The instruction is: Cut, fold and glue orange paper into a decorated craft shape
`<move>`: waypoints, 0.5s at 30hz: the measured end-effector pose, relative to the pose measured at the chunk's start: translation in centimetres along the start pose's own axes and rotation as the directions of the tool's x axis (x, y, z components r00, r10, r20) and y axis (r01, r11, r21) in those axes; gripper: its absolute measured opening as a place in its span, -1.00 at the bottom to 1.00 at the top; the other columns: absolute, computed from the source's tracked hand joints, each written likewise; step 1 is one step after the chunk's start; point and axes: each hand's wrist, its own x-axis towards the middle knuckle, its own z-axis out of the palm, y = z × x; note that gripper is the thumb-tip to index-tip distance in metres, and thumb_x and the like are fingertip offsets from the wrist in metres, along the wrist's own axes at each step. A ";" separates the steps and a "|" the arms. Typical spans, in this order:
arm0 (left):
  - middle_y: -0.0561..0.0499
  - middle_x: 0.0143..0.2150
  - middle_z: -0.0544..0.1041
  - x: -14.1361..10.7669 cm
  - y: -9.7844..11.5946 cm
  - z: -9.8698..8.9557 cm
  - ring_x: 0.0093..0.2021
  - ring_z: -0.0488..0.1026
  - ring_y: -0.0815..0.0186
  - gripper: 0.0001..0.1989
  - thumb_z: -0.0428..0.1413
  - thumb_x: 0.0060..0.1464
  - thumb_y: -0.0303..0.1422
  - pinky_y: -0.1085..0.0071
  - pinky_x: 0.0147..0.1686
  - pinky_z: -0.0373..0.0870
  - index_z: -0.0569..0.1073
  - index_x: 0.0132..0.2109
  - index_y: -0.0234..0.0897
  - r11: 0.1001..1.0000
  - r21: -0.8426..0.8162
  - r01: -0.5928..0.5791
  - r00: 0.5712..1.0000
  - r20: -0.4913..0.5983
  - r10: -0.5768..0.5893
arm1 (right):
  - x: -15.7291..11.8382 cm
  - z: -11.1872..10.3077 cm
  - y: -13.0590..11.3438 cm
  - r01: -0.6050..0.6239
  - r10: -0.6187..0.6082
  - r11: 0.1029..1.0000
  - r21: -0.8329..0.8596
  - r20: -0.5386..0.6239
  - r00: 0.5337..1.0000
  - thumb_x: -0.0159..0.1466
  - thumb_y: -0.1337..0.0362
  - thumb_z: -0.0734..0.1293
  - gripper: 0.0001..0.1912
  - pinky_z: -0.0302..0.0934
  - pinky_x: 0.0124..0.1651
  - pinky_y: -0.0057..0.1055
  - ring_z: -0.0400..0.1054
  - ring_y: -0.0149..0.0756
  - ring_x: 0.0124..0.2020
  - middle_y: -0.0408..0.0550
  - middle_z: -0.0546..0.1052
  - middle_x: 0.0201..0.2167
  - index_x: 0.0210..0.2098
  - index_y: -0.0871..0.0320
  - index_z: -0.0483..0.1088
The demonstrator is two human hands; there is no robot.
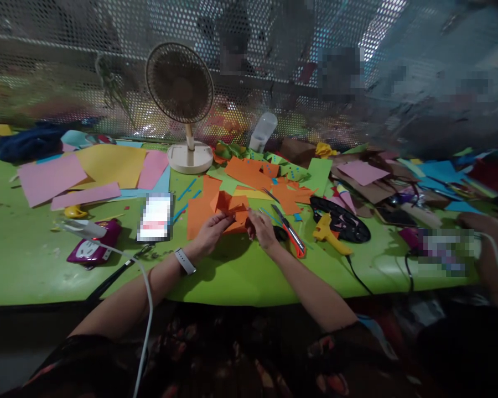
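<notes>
Near the middle of the green table, my left hand pinches the lower left part of a folded orange paper piece. My right hand is at the piece's right edge with its fingers bent; whether they grip the paper is too small to tell. Beneath and behind the piece lie more orange sheets. Just right of my right hand are a red and grey box cutter and a yellow glue gun, the latter beside a black oval tray.
A small fan stands at the back, with a clear bottle to its right. A phone, purple pouch and coloured sheets lie left. A white cable crosses my left arm. Another person's arm rests far right.
</notes>
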 end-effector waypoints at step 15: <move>0.04 -0.32 0.63 0.0 -0.1 -0.2 -0.21 0.56 0.34 -0.93 0.34 -0.01 -0.40 0.44 -0.03 0.44 0.60 -0.34 -0.23 0.999 -0.042 0.035 0.997 -0.074 -0.038 | -0.4 0.8 -0.1 -0.027 0.030 0.999 -0.018 0.193 0.981 0.13 -0.20 0.41 -0.47 0.19 -0.68 -0.55 0.34 -0.44 -0.74 -0.14 0.51 -0.66 -0.53 0.17 0.38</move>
